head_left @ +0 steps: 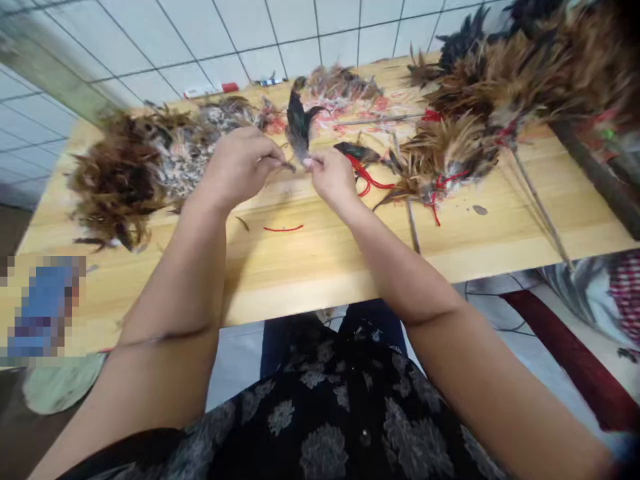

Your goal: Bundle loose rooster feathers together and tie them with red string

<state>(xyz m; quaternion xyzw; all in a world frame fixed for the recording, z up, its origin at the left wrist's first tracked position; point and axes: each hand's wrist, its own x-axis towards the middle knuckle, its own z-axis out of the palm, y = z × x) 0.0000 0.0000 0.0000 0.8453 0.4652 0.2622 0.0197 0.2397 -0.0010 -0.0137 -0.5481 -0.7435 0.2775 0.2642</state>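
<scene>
Pinched in my right hand (334,175) is a small bunch of dark feathers (299,123), standing upright with greenish-black tips. My left hand (245,163) is closed just to the left, its thumb and finger on a small dark feather (289,166). Right of my right hand lie another dark feather bunch (361,152) and loops of red string (367,179). A short piece of red string (283,229) rests on the wood in front of my hands. Brown feathers tied with red string form a bundle (450,153) farther right.
Loose brown feathers (117,177) and grey-white feathers (185,160) are heaped left on the wooden table (320,280). Big feather dusters (525,73) with a thin stick (540,203) fill the right side. A tiled wall (300,33) stands behind. A blurred-out patch (43,307) covers the left edge.
</scene>
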